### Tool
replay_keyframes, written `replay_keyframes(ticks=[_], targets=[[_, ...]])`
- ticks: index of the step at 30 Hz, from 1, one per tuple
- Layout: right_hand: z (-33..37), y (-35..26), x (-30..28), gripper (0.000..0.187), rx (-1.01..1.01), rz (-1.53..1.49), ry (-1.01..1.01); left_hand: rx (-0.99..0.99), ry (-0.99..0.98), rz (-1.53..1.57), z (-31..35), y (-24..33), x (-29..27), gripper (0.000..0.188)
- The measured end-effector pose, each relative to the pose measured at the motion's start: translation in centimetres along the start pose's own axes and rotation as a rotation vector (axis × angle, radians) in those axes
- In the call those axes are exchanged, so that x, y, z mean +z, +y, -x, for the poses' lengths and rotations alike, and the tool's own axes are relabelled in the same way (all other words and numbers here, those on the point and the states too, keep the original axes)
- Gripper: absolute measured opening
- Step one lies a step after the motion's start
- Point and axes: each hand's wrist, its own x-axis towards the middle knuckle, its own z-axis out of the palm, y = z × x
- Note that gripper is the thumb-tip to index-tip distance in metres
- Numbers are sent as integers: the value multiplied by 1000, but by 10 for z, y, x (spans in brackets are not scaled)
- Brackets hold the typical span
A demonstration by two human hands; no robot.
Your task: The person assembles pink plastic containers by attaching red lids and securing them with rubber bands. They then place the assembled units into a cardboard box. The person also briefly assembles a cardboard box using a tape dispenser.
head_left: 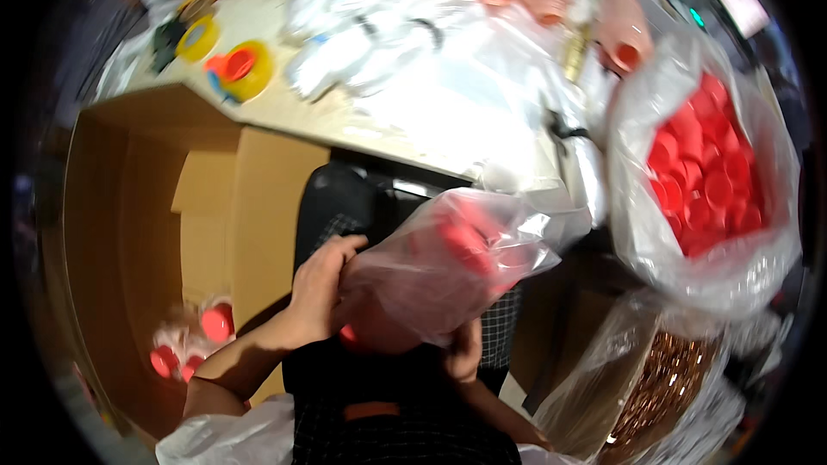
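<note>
A clear plastic bag (pixel 413 263) rests over my lap, with pink bottles inside it. Red caps (pixel 469 241) show blurred through the film near the bag's far end. My left hand (pixel 320 286) grips the bag's left side, its thumb pointing toward the table. On the near right side, my right hand (pixel 466 353) curls against the bag, its fingers partly hidden. Another red cap (pixel 349 336) shows at the near left end, by my left hand. The bag's far right end hangs loose and crumpled.
At left stands an open cardboard box (pixel 276 207) holding several bottles with red caps (pixel 217 321). A large bag (pixel 633 164) of red caps is at right, above a container of copper-coloured strips (pixel 668 387). Pink bottles (pixel 624 30), clear bags (pixel 345 56) and tape rolls (pixel 250 77) lie on the table.
</note>
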Motion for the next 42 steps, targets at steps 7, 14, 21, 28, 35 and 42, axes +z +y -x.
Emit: replay_keyframes(ticks=[7,14,21,28,35,42], targets=[[-40,-49,63,82,328,-268,-983,-147,917,-57,87,-13,36,39],[-47,-146,169,98,83,-709,-1502,-816,1127,566,180,-96,-184,36],[-44,-91,142,70,303,-480,-1110,-1554,189,240,253,-329,-118,34],[-55,-22,58,32,496,-335,-395,-1212,-152,-253,260,-433,-34,46],[-271,-54,-28,49,-239,200,96,-1382,272,-243,341,-444,-79,54],[-464,-50,-194,54,-672,1386,963,-696,729,-743,205,-337,-169,53]])
